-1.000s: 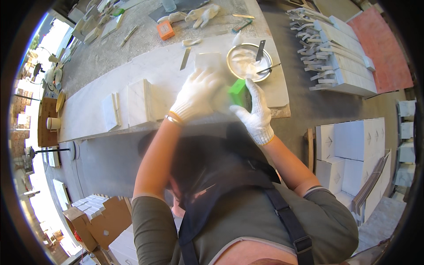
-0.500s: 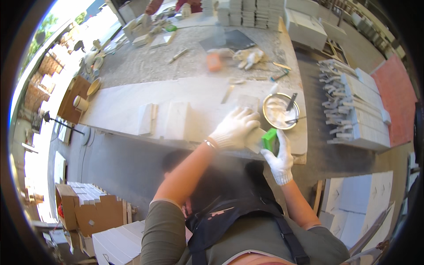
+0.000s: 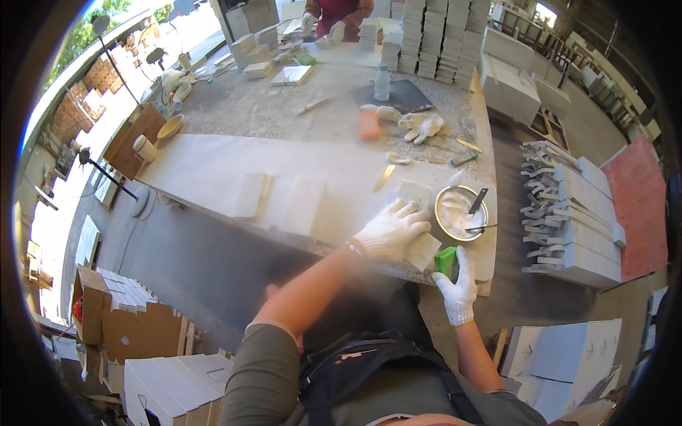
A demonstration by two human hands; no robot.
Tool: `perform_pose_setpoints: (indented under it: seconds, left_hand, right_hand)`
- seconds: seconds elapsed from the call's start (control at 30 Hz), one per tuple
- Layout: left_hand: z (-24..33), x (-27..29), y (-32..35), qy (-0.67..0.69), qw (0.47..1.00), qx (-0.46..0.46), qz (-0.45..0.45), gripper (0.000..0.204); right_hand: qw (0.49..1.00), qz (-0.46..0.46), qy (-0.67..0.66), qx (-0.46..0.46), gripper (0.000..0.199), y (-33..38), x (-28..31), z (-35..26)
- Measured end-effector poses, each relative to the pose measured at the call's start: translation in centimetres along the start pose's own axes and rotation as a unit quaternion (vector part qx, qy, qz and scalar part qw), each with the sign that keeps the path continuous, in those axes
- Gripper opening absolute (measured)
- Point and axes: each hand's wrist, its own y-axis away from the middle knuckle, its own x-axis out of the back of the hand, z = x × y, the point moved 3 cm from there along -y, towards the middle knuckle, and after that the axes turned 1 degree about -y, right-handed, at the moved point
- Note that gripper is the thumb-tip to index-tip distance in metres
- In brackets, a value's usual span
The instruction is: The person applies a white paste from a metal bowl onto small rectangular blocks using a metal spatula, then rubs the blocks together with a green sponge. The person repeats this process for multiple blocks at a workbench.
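Observation:
My left hand [image 3: 391,228], in a white glove, lies flat on a pale stone tile [image 3: 419,220] at the near edge of the long workbench [image 3: 213,177]. My right hand [image 3: 459,284], also gloved, grips a green block [image 3: 446,261] against the tile's near right corner. Just right of the tile stands a round metal bowl [image 3: 462,213] of white paste with two tools leaning in it.
Two more pale tiles [image 3: 280,202] lie left of my hand. Farther back are an orange block [image 3: 369,126], spare gloves [image 3: 419,126], a bottle [image 3: 382,83] and a dark slab. Stacked tiles [image 3: 568,213] fill the right side. Another person [image 3: 334,18] works at the far end. Cardboard boxes [image 3: 135,326] stand lower left.
The view has tilted up, so the bench and the far end show more. Both hands stay on the tile and the green block, lower in the picture than before.

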Motion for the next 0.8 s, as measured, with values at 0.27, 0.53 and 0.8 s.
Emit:
perform_pose_setpoints:
  seconds: [0.27,0.53,0.8]
  left_hand:
    - [0.4,0.2,-0.2,-0.008,1.000,-0.006,0.000,0.061]
    - [0.5,0.2,-0.1,-0.008,1.000,-0.004,-0.001,0.057]
    - [0.5,0.2,-0.2,-0.025,1.000,-0.004,0.010,0.056]
  right_hand:
    - [0.984,-0.003,-0.004,0.178,0.086,-1.4,-1.5,-2.2]
    - [0.987,0.053,-0.113,0.101,0.083,0.0,0.2,-1.0]
    - [0.997,0.000,-0.078,-0.021,0.085,-1.3,-0.3,-0.4]
